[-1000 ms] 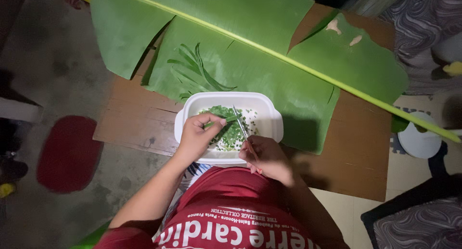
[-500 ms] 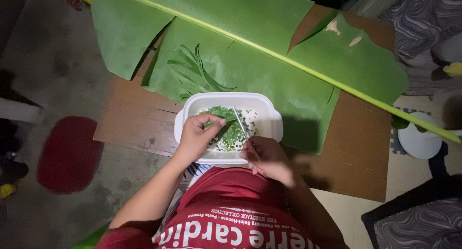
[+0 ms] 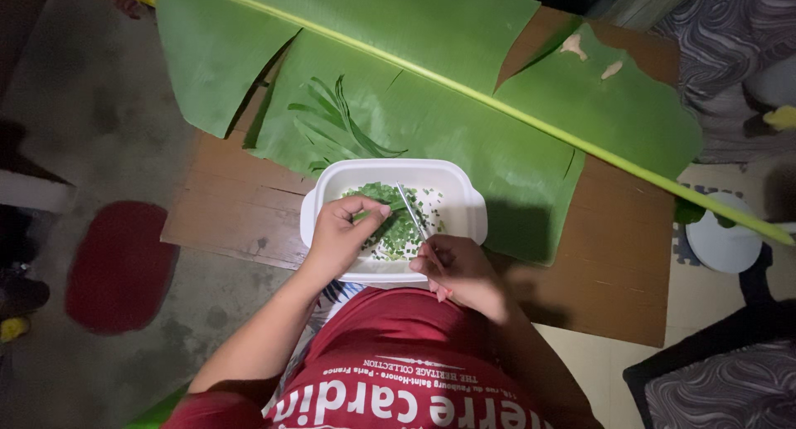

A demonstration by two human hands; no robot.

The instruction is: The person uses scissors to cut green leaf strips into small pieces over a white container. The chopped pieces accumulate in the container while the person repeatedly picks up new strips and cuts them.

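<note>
Green and limp, the leaf strip (image 3: pixel 390 208) in my left hand (image 3: pixel 340 234) weighs almost nothing and bends at a touch, so I judge it best pinched close to its free end, where it stays stiff enough to meet the blades. From the head view, my left fingers (image 3: pixel 371 207) are closed around it over the white tub (image 3: pixel 464 198), with the tip poking out toward the scissors (image 3: pixel 412 213). My right hand (image 3: pixel 460 271) is wrapped shut on the scissors' handles; their blades look slightly parted just beside the strip. Chopped green bits (image 3: pixel 402 238) lie in the tub below. More strips (image 3: pixel 336 122) rest on the banana leaf (image 3: pixel 464 106), well apart from both hands.
</note>
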